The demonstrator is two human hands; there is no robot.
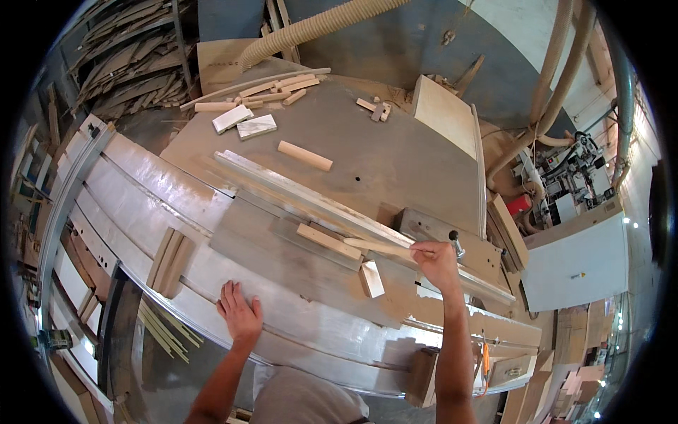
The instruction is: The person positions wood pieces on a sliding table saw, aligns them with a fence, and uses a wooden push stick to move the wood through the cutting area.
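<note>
My right hand [436, 263] is closed around one end of a slim wooden stick [378, 247], whose tapered tip points left. That tip lies close to the right end of a short pale wood strip [328, 242] on the machine table. Just below the stick rests a small block with a white face [371, 278]. Behind them a long straight fence [304, 192] runs diagonally across the table. My left hand [239, 311] is open, fingers spread, over the metal sliding table [304, 339] near its front edge; it holds nothing.
Brown wood blocks [169, 261] sit left of my left hand. Beyond the fence lie a single wood bar [305, 155], two white-faced blocks [256, 126] and several offcuts [279, 88]. A ribbed hose [318, 30] hangs behind. A knobbed lever [455, 240] stands beside my right hand.
</note>
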